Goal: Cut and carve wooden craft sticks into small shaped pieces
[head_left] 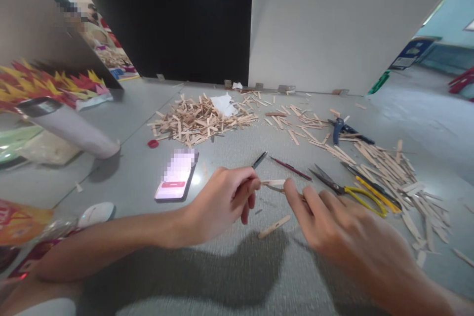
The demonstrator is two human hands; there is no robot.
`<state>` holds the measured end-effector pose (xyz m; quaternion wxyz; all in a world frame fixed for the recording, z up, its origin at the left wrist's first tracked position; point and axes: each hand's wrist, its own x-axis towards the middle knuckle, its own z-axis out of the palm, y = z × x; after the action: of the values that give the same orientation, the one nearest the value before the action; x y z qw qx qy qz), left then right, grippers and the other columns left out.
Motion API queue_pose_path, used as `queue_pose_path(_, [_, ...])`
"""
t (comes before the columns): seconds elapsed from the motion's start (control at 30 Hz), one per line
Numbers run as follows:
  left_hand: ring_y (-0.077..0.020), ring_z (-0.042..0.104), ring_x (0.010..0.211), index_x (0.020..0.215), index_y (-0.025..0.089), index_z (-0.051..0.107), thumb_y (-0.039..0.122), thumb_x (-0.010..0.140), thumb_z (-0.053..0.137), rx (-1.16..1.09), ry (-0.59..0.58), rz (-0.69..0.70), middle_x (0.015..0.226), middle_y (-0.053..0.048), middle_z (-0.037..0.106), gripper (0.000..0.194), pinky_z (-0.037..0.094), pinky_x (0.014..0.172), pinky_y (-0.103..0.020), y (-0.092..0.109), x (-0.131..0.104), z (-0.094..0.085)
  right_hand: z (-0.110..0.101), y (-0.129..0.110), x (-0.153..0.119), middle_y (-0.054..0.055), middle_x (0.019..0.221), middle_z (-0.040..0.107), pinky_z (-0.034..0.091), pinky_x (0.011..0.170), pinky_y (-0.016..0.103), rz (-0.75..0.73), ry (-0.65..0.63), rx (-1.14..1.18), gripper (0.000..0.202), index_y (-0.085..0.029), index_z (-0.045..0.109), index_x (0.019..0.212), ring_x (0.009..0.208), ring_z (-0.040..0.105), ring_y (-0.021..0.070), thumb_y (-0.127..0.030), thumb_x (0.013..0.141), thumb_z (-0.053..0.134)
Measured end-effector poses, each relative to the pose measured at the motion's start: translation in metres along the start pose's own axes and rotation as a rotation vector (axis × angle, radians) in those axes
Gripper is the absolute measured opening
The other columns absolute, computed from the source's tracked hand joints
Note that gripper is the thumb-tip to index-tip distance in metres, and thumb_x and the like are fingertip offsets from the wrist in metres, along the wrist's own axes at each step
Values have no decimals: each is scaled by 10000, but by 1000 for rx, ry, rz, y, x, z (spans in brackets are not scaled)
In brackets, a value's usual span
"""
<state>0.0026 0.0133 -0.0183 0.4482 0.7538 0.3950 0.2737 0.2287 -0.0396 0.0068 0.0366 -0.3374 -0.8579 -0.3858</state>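
Observation:
My left hand [231,195] is closed with its fingertips pinching one end of a thin wooden craft stick [274,182]. My right hand [329,222] is closed on a small tool with a thin metal blade [274,188]; its fingers hide most of the handle, so I cannot tell the exact kind. The blade lies just below the stick, close to it or touching. Under both hands a craft stick with a dark mark [274,227] lies on the grey surface. Just beyond are a dark pen-like tool [259,159] and a dark red pen [291,168].
Yellow-handled scissors [348,191], a yellow-black cutter [377,192] and blue-handled pliers [337,131] lie right, beside scattered sticks [388,168]. A stick pile [200,121] sits behind a phone [177,175]. Left are a tumbler [74,128] and mouse [96,214]. Upright boards [314,24] stand behind.

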Motion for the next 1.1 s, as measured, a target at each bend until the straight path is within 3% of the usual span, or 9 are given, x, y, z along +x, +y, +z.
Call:
queue_pose_path(0.1, [-70,629,425,780,184,536,264,1096,424,-5,29,17,621,32,617,345,378,421,-142,2,-1,0,7,2,1,22,613,630,349,418,309,37,-17,15,508,-65,776,1089,415,604,190,126,794,409])
queue_pose_path(0.3, [-93,605,400,751,202,522,288,1097,424,93,76,-9,512,37,604,370,404,446,-164,1,2,-1,23,-2,10,10,568,591,345,431,299,110,-24,45,395,-204,610,737,406,605,183,93,900,409])
queue_pose_path(0.47, [-94,593,399,752,208,513,282,1104,413,131,117,53,498,47,587,374,401,459,-174,2,0,-1,15,-10,16,12,538,579,313,436,259,137,-73,-127,417,-188,619,725,407,560,154,108,937,417])
queue_pose_path(0.63, [-82,621,425,770,205,506,227,1103,392,113,144,116,559,59,582,352,407,470,-168,0,-1,2,37,3,15,18,561,611,283,443,261,77,-5,-42,356,-189,624,761,428,555,153,-10,1039,489])
queue_pose_path(0.73, [-89,599,421,781,214,483,234,1108,382,126,137,122,545,66,562,342,400,474,-178,-5,1,7,38,-5,15,27,557,621,278,429,256,71,-45,-31,363,-175,640,766,412,549,150,42,1002,469])
queue_pose_path(0.83, [-95,544,405,773,224,466,288,1128,379,160,119,111,496,74,525,371,383,480,-191,-11,2,13,26,-24,16,34,534,602,287,430,240,179,-171,-138,375,-138,674,776,402,541,149,97,957,445])
queue_pose_path(0.9, [-99,527,405,769,228,457,309,1134,374,173,113,106,484,76,509,383,386,488,-195,-13,2,14,23,-31,17,32,534,599,274,428,249,171,-173,-126,373,-145,660,762,394,545,154,124,911,449])
queue_pose_path(1.0, [-98,539,420,778,227,456,303,1130,381,185,114,97,520,69,525,368,394,490,-191,-14,3,14,30,-25,16,22,562,605,264,444,273,112,-127,-50,359,-177,619,765,411,578,172,120,881,452])
queue_pose_path(1.1, [-104,560,447,835,211,522,322,1145,381,248,124,137,566,54,567,359,411,495,-197,-12,4,11,35,-8,12,27,625,645,271,473,287,155,-140,64,336,-180,619,830,465,637,187,125,847,480])
